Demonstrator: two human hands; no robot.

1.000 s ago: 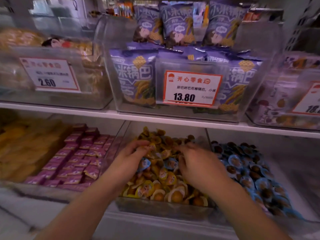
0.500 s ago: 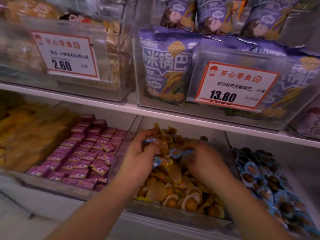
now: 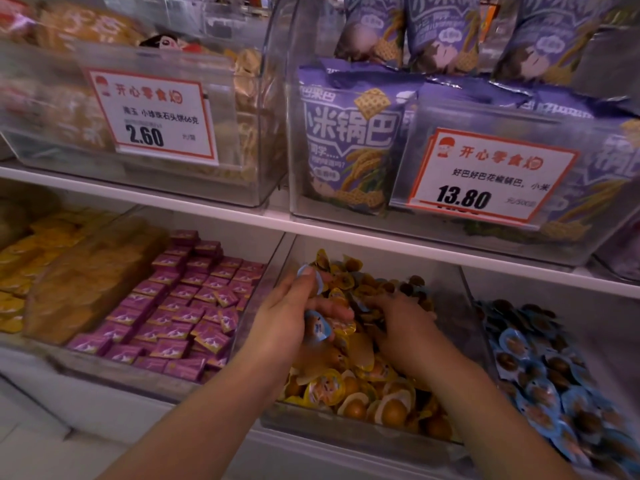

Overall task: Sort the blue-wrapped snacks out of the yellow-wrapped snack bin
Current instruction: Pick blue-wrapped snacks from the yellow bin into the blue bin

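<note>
A clear bin (image 3: 349,429) on the lower shelf is full of yellow-wrapped snacks (image 3: 363,386). My left hand (image 3: 291,317) is over the bin's left part and holds a few blue-wrapped snacks (image 3: 320,327), one sticking out at my fingertips near the top. My right hand (image 3: 403,327) is palm down among the yellow snacks in the middle of the bin, its fingers curled into the pile; what it grips is hidden. To the right lies the bin of blue-wrapped snacks (image 3: 540,386).
Left of the yellow bin is a bin of purple square packets (image 3: 180,306), then yellow packets (image 3: 31,251). The white shelf edge (image 3: 242,209) above carries clear bins with price tags 2.60 (image 3: 152,116) and 13.80 (image 3: 485,174) and purple bags.
The view has moved closer and to the left. My left hand has gathered blue-wrapped snacks and lifted slightly; my right hand has dug deeper into the yellow pile.
</note>
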